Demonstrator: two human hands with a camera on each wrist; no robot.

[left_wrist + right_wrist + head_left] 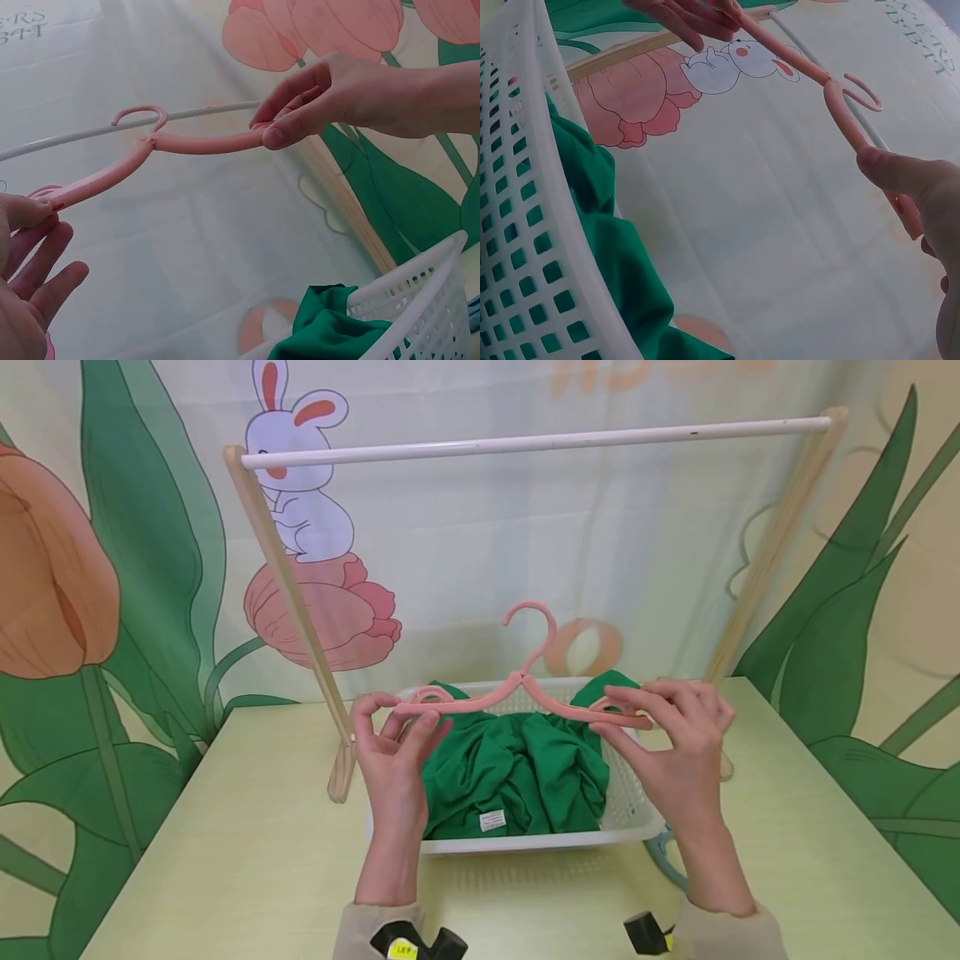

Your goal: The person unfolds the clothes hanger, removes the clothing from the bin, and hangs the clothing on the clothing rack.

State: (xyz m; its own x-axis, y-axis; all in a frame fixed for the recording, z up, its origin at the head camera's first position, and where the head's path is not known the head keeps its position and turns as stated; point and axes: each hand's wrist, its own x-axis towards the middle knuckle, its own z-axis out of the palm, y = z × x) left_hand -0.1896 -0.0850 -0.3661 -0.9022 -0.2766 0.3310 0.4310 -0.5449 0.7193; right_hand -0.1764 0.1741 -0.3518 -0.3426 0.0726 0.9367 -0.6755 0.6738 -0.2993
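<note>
A pink clothes hanger (487,698) is held up level over the basket, its hook pointing upward. My left hand (395,760) pinches its left end between thumb and fingers. At the opposite end, my right hand (678,743) pinches the other arm of the hanger; both grips also show in the left wrist view. Below and behind the hanger, a crumpled green garment (517,768) with a white label lies in a white plastic basket (525,842). Neither hand touches the garment.
Behind the basket stands a drying rack with a white rod (540,442) and wooden legs (288,585). A blue-grey curved object (663,860) lies by the basket's right side. The pale table (247,835) meets a printed curtain at the back.
</note>
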